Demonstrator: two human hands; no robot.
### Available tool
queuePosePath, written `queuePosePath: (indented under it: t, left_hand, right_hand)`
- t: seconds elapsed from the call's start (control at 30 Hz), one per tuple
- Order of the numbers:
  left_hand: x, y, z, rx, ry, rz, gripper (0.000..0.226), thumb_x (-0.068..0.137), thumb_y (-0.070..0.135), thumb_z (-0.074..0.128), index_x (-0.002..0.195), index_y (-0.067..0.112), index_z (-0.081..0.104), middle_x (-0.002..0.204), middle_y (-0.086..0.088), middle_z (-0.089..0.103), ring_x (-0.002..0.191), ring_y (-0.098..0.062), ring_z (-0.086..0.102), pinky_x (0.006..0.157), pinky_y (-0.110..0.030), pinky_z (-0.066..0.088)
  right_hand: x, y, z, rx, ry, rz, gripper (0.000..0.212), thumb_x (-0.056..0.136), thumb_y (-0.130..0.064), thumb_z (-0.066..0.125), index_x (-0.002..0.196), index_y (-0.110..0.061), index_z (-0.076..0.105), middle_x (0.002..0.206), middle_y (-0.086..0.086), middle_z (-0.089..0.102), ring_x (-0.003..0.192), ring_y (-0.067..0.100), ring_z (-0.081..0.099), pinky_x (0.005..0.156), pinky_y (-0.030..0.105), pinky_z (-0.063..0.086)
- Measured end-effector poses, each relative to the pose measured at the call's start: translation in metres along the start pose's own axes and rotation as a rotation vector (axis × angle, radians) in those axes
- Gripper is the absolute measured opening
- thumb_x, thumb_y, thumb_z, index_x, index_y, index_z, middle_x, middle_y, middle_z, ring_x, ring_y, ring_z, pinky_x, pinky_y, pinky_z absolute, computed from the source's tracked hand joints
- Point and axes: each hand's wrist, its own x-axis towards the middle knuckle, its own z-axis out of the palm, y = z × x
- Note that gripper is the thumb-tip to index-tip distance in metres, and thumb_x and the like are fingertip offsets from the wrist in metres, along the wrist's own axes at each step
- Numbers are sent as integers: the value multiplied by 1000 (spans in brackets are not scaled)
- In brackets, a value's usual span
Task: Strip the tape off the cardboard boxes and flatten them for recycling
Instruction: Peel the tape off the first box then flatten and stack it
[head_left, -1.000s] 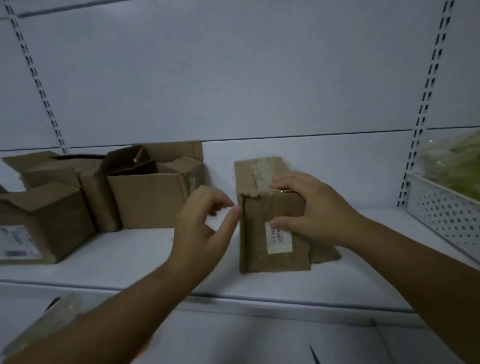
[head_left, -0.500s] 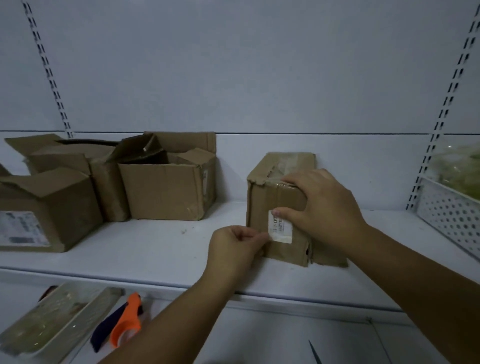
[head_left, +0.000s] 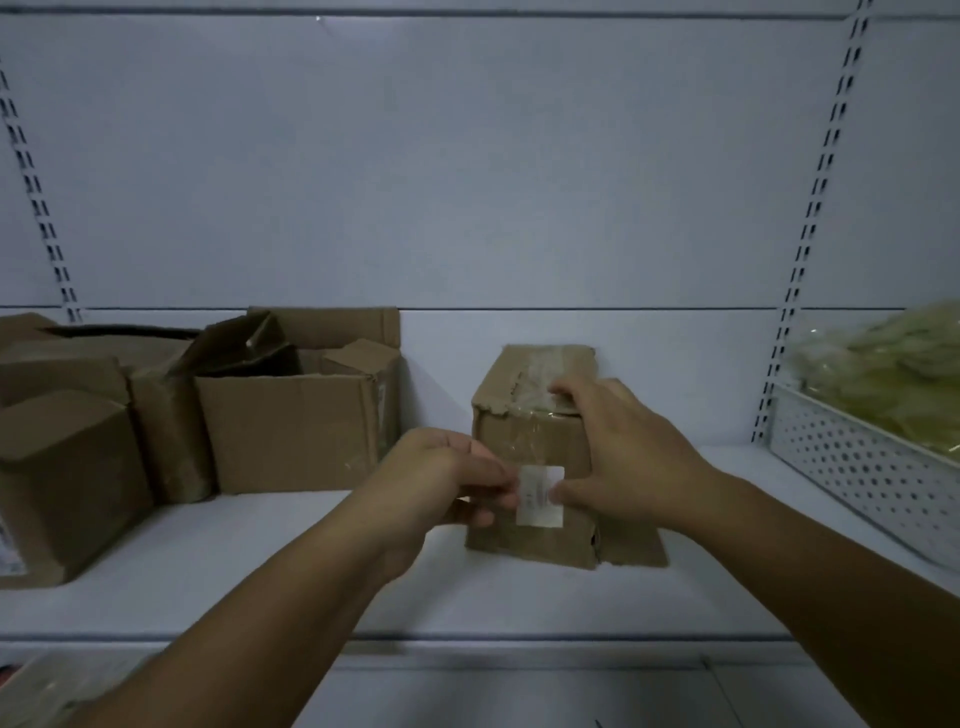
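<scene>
A small taped cardboard box (head_left: 524, 441) stands on the white shelf (head_left: 260, 561), right of centre. Clear tape (head_left: 537, 384) runs over its torn top and down its front. A white label (head_left: 540, 496) is stuck on the front face. My right hand (head_left: 623, 457) grips the box, fingers over the top edge and thumb against the label's right side. My left hand (head_left: 441, 483) pinches at the label's left edge with curled fingers.
Several opened cardboard boxes (head_left: 291, 410) crowd the left of the shelf, the nearest one (head_left: 62, 478) at the far left. A white perforated basket (head_left: 862, 462) with pale green bagged goods sits at the right. The shelf's front edge runs below my arms.
My left hand rose from the box's lower left corner to the label's left edge. The right thumb slid to the label's right side. The view tilted upward.
</scene>
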Motion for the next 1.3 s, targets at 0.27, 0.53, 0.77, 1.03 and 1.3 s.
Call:
queuePosePath:
  t: [0.27, 0.53, 0.77, 1.03, 1.3]
  left_hand:
    - [14, 39, -8, -114, -90, 48, 36, 81, 1, 54, 48, 12, 64, 57, -8, 64, 51, -12, 62, 45, -19, 48]
    - [33, 43, -3, 463, 120, 468, 31, 86, 33, 58, 67, 12, 68, 65, -6, 69, 62, -17, 67, 57, -27, 57]
    - [36, 7, -28, 390, 365, 538, 26, 71, 49, 63, 86, 28, 66, 81, 19, 69, 79, 6, 62, 75, -25, 53]
    - [64, -25, 1, 700, 165, 593, 83, 61, 47, 79, 133, 37, 39, 128, 11, 50, 114, -6, 48, 98, -31, 45]
    - [66, -29, -4, 798, 190, 582, 89, 61, 54, 75, 138, 40, 33, 136, 11, 47, 119, -10, 47, 100, -38, 44]
  right_hand:
    - [-1, -13, -6, -56, 58, -62, 45, 73, -67, 54, 104, -36, 47, 97, -17, 49, 91, 7, 45, 84, 32, 40]
    - [21, -19, -24, -144, 69, -103, 32, 93, -56, 29, 97, -32, 50, 76, -11, 53, 63, 5, 44, 62, 27, 35]
    - [24, -17, -25, -163, 110, -171, 28, 96, -43, 34, 86, -29, 56, 59, -17, 36, 54, -3, 35, 52, 21, 22]
    - [6, -11, -12, 309, 223, -232, 22, 90, -24, 58, 108, -18, 70, 111, -8, 68, 102, 0, 61, 89, 16, 47]
    - [18, -2, -31, 1132, 529, 70, 29, 90, -36, 46, 75, -18, 63, 75, 0, 70, 81, 18, 69, 70, 30, 58]
